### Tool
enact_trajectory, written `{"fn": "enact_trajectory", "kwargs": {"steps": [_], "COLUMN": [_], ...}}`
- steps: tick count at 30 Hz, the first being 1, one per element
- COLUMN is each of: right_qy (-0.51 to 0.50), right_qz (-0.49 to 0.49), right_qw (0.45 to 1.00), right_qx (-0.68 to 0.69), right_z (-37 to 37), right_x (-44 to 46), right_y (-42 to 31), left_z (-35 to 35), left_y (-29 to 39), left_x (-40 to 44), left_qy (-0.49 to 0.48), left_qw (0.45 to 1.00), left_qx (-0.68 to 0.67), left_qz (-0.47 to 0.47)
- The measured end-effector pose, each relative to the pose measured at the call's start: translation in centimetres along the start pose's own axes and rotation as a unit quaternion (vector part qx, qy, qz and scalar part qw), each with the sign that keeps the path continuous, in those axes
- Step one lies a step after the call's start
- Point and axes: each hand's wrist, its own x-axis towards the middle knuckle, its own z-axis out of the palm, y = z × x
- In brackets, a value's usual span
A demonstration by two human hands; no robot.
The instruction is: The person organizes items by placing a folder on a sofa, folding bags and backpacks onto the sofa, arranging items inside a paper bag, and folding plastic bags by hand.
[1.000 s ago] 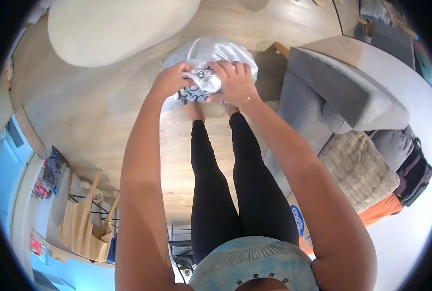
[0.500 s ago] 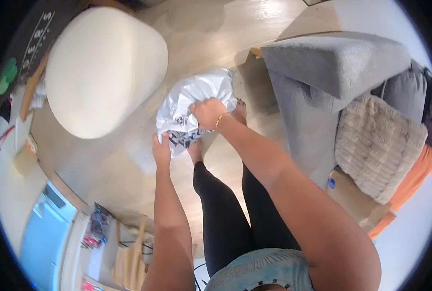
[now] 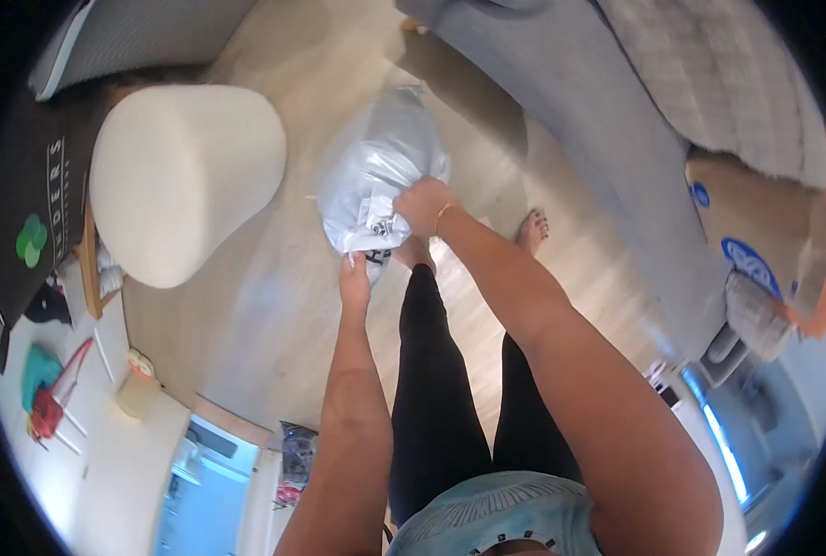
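A bulging white plastic mailer bag (image 3: 385, 148) with black print hangs in front of my legs, above the wooden floor. My right hand (image 3: 424, 206) is closed in a fist on the bag's gathered near side. At the bag's lower left corner, my left hand (image 3: 355, 278) pinches the plastic edge. What the bag contains is hidden. One bare foot shows partly behind the bag, the other stands to its right.
A cream rounded seat (image 3: 186, 181) stands to the left, beside a black bag (image 3: 33, 222) with white letters. Along the right runs a grey sofa (image 3: 570, 120), with a cardboard box (image 3: 737, 204) and a fluffy grey blanket (image 3: 728, 83) on it.
My view has turned, and the sofa now fills more of the upper right. Both hands keep their hold on the bag, which looks fuller and rounder. My feet stand wider apart.
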Motion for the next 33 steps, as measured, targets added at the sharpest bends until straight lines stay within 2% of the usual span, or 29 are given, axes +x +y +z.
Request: {"fn": "enact_trajectory", "kwargs": {"steps": [1,4,5,8,11,12,14,16,18,20,22,25,28,30,31,33], "right_qy": [0.004,0.01,0.008,0.01,-0.005,-0.003,0.05,0.061,0.075,0.065,0.054,0.066,0.096,0.051,0.067,0.028], "right_qz": [0.008,0.032,0.045,0.125,0.174,0.181,0.266,0.344,0.387,0.42,0.459,0.466,0.483,0.477,0.473,0.503], "right_qw": [1.0,0.998,0.996,0.983,0.963,0.96,0.919,0.888,0.871,0.849,0.817,0.771,0.724,0.715,0.706,0.742], "right_qx": [0.019,0.059,0.076,0.134,0.204,0.212,0.287,0.299,0.294,0.315,0.345,0.429,0.484,0.509,0.522,0.442], "right_z": [0.7,3.8,4.9,6.0,8.4,9.7,11.8,14.2,15.7,15.7,16.0,16.9,17.9,17.7,18.2,19.0], "right_x": [-0.5,-4.6,-6.0,-9.4,-15.4,-17.9,-22.0,-25.8,-29.8,-32.8,-34.9,-37.4,-37.5,-37.3,-37.5,-37.1], "right_y": [-0.3,0.7,0.9,1.8,3.9,4.8,6.7,8.6,10.8,13.4,15.5,18.1,20.1,20.4,20.2,20.5], "left_z": [0.2,1.3,1.0,1.9,5.6,7.5,11.6,16.3,21.1,25.7,29.7,34.8,37.7,38.1,38.5,38.9], "left_y": [-0.2,-0.9,-0.8,0.5,3.2,4.5,8.0,11.5,15.9,16.3,16.9,20.0,24.9,25.7,24.6,21.1], "left_x": [-0.2,-1.9,-1.8,-2.4,-3.7,-4.4,-4.8,-5.3,-7.5,-7.6,-7.9,-7.6,-8.8,-9.1,-9.0,-9.1], "left_qy": [0.031,0.0,-0.051,-0.102,-0.135,-0.153,-0.211,-0.245,-0.314,-0.305,-0.285,-0.337,-0.319,-0.267,-0.261,-0.09], "left_qw": [0.999,0.994,0.986,0.976,0.948,0.93,0.9,0.845,0.824,0.786,0.8,0.792,0.762,0.669,0.669,0.702], "left_qx": [0.025,0.099,0.157,0.165,0.266,0.31,0.36,0.439,0.445,0.467,0.418,0.41,0.495,0.637,0.639,0.629], "left_qz": [0.003,0.044,0.038,0.102,0.109,0.124,0.126,0.183,0.158,0.267,0.324,0.303,0.271,0.275,0.276,0.323]}}
